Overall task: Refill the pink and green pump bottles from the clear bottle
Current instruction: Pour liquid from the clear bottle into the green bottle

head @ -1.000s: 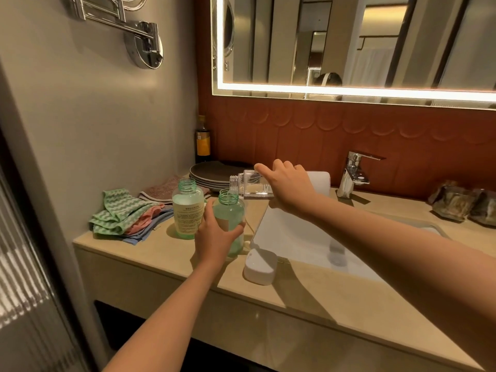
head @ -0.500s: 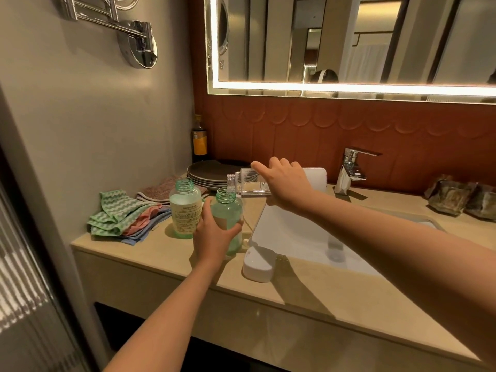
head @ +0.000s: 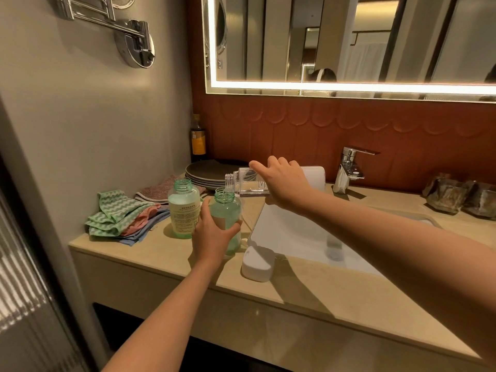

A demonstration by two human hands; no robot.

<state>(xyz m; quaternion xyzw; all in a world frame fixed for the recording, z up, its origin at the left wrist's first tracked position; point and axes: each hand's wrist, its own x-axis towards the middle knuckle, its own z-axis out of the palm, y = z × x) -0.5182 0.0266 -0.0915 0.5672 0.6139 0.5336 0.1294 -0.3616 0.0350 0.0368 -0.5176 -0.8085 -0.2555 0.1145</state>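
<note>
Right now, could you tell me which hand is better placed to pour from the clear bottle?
Right: the right hand holds the clear bottle on its side, neck at the mouth of the green bottle, which the left hand steadies.

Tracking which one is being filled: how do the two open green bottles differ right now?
The labelled bottle stands free, untouched; the held bottle is gripped by the left hand. The clear bottle, tipped by the right hand, has its mouth over the held bottle, not the labelled bottle. Both are green-tinted, upright and capless.
</note>
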